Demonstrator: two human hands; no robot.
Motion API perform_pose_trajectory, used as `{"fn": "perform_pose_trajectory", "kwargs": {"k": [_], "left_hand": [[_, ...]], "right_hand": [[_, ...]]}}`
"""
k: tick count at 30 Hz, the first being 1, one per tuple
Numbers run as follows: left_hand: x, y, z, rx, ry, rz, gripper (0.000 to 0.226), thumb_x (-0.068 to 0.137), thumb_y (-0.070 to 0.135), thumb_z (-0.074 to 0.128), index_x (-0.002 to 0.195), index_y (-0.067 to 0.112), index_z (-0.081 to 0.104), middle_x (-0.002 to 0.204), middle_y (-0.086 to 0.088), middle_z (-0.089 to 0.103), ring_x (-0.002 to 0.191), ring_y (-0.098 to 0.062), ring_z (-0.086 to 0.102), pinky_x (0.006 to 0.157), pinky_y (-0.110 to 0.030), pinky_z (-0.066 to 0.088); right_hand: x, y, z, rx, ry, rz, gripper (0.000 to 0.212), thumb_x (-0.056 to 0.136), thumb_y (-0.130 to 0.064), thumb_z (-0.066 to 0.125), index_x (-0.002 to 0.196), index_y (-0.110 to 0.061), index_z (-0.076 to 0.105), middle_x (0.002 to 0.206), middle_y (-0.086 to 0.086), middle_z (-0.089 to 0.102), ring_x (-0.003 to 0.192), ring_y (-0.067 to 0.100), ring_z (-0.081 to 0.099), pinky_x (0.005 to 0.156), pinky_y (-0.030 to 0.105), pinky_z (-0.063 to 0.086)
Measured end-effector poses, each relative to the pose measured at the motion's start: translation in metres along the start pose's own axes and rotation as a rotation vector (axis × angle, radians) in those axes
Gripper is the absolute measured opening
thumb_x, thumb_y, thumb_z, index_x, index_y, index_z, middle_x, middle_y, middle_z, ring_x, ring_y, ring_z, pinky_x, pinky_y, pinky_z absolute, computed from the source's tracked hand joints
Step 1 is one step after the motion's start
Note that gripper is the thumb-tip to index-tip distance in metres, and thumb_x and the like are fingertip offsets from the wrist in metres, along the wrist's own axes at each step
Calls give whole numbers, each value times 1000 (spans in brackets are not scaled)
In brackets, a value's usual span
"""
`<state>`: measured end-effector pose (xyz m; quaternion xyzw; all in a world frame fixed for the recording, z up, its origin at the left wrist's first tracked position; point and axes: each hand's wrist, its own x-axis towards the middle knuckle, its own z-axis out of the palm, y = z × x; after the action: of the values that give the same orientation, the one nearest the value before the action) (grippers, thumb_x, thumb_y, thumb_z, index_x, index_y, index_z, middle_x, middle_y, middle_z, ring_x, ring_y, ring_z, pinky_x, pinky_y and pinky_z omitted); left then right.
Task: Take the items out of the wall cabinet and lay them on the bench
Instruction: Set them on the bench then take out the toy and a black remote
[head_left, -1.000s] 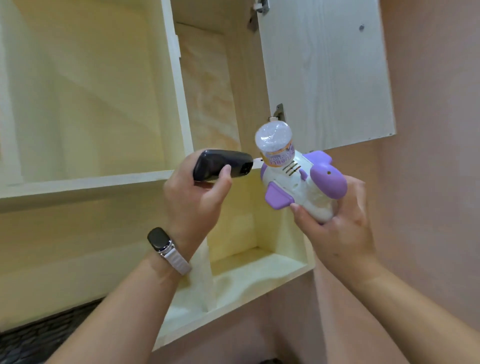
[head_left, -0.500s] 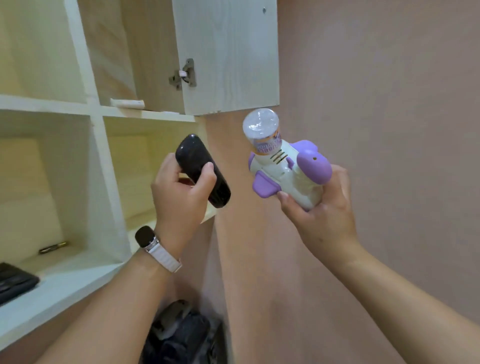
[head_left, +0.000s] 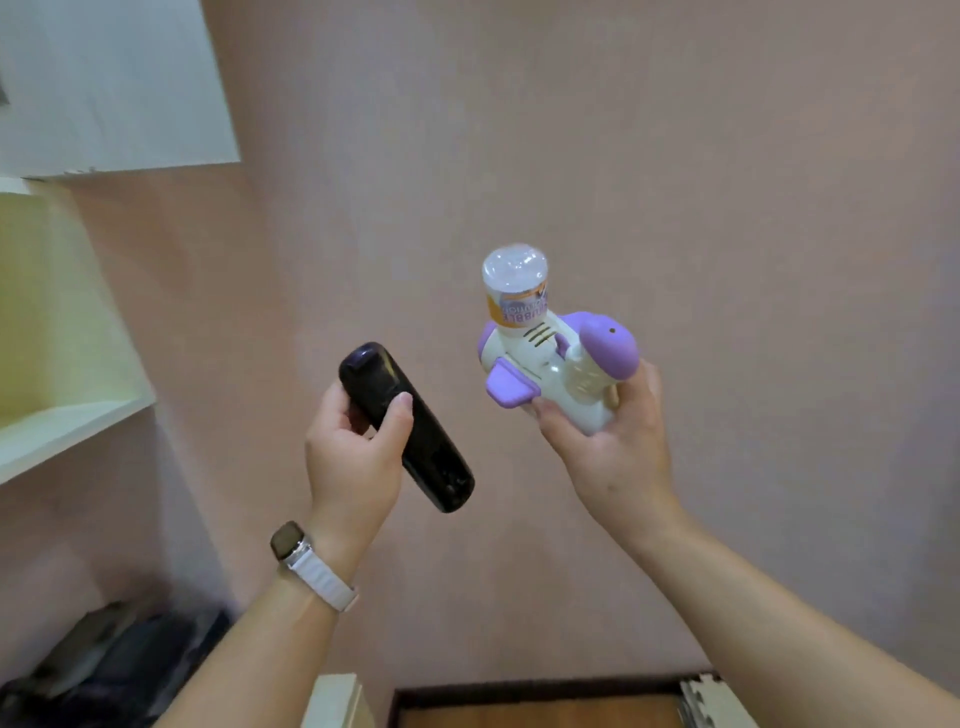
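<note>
— What is in the left hand (head_left: 353, 457)?

— A black remote (head_left: 405, 426), long and glossy. The fingers curl around its upper half and the thumb (head_left: 395, 415) presses on its face, so it is clamped tight. It tilts, with its top end up and to the left and its lower end hanging free down to the right, past the palm.

— And the right hand (head_left: 613, 447)?

— It holds a white and purple toy (head_left: 556, 364), a bubble gun by the look of it, with a small clear bottle (head_left: 514, 286) standing on top, its label printed upside down. The fingers are wrapped around the white grip from below and behind, closed firmly on it. The purple parts stick out above the hand.

— Where are both things relative to the cabinet?

— Out in the air, in front of a pink wall (head_left: 675, 156), well apart from the cabinet (head_left: 62, 415), which shows only at the left edge: a pale shelf and an open door (head_left: 114, 88) above it. The two items sit near each other at about chest level, not touching.

— Anything else?

— A watch (head_left: 291, 540) with a white strap on the left wrist. Low on the left lies something dark and blurred; I cannot tell what. At the bottom edge there is a strip of wooden floor (head_left: 540, 714).
</note>
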<state>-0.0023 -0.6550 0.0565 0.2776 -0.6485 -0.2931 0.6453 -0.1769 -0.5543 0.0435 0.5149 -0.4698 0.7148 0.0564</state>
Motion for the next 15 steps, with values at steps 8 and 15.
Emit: {"fn": "perform_pose_trajectory", "kwargs": {"k": [8,15], "left_hand": [[-131,48,149,-294,-183,-332,17,86,10,68,101,17,64,88,2,68,80,-10,64,80,-36,54],[-237,99,262,-398,-418,-409,11,89,7,64,92,18,65,83,-2,67,76,-13,62,68,-27,53]], "right_hand": [[-48,4,-200,-177,221,208,46,79,-25,78,113,-41,52,113,-3,49,104,0,55,84,18,45],[-87,-15,-354,-263,382,289,43,79,-20,80,95,-49,53,108,-6,49,94,-11,56,73,4,43]]}}
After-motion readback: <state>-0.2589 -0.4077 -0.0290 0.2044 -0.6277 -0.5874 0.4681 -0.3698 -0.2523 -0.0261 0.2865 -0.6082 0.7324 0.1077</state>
